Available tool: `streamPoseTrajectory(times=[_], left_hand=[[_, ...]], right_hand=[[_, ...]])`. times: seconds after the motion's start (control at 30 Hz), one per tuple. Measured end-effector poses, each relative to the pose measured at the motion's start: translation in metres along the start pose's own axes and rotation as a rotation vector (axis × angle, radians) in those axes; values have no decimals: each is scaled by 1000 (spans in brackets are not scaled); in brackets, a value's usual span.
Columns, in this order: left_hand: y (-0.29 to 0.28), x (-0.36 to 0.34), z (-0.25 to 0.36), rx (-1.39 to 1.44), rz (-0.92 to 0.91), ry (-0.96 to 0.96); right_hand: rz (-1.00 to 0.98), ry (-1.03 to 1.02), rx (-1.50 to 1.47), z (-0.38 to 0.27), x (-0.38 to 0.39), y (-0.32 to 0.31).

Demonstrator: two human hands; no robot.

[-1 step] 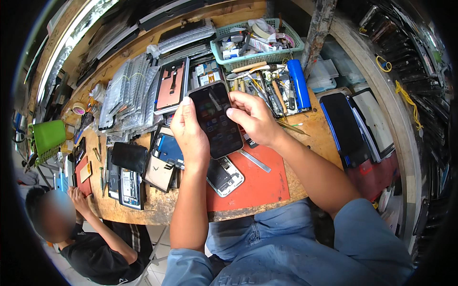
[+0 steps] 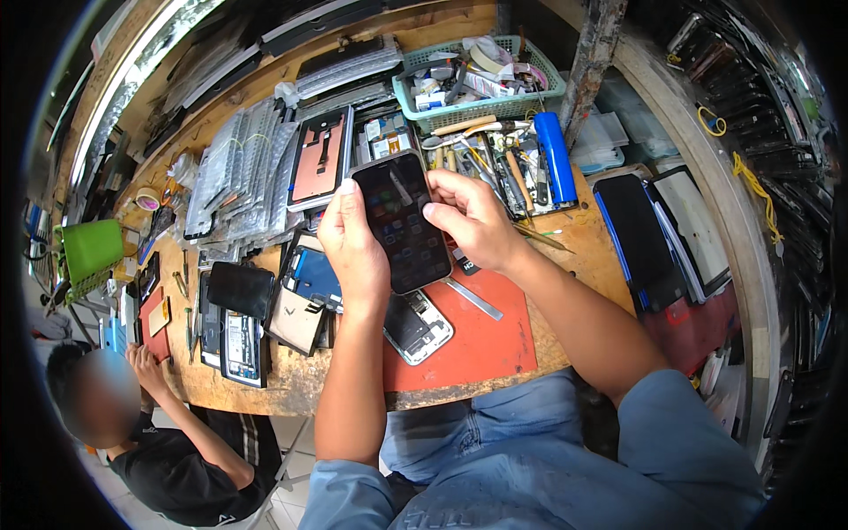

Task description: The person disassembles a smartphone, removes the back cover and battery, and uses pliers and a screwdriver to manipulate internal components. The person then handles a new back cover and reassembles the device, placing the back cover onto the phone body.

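Note:
Both my hands hold a smartphone (image 2: pixel 405 225) upright above the bench, its dim screen showing rows of app icons. My left hand (image 2: pixel 355 243) wraps its left side, thumb along the edge. My right hand (image 2: pixel 477 221) grips the right edge, with the thumb at the screen's side; whether it touches the glass I cannot tell. Under the phone, an opened phone body (image 2: pixel 420 329) with bare insides lies on a red mat (image 2: pixel 477 358). Beside it is a flat metal strip (image 2: pixel 474 298), perhaps a ruler or a blade.
Opened phones (image 2: pixel 240 340) and a cardboard-coloured piece (image 2: pixel 296 322) lie left. Bubble-wrapped parts (image 2: pixel 238 172) stand behind. A tool tray (image 2: pixel 508 168), blue cylinder (image 2: pixel 555 159) and full green basket (image 2: pixel 481 102) fill the back. Tablets (image 2: pixel 640 234) lie right. Another person (image 2: pixel 190 459) works at lower left.

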State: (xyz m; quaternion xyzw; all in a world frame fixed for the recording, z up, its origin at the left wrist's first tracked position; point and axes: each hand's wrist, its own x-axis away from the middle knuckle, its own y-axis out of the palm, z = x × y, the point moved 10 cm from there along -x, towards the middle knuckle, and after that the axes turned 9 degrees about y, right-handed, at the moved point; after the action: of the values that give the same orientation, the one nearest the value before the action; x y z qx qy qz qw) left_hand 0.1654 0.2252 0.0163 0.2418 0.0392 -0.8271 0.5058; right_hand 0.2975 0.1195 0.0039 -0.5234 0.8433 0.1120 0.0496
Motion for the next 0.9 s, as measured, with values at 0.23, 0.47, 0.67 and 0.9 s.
streamPoseTrajectory(times=[0.23, 0.47, 0.67, 0.9], left_hand=[[-4, -3, 2, -6, -15, 24], [-5, -7, 13, -16, 23, 20], [-22, -21, 24, 36, 132, -11], [-29, -25, 16, 72, 116, 37]], right_hand=[[-31, -75, 147, -9, -2, 7], [-144, 22, 181, 3, -1, 8], [-309, 114, 238, -1, 10, 33], [-317, 4, 224, -3, 10, 37]])
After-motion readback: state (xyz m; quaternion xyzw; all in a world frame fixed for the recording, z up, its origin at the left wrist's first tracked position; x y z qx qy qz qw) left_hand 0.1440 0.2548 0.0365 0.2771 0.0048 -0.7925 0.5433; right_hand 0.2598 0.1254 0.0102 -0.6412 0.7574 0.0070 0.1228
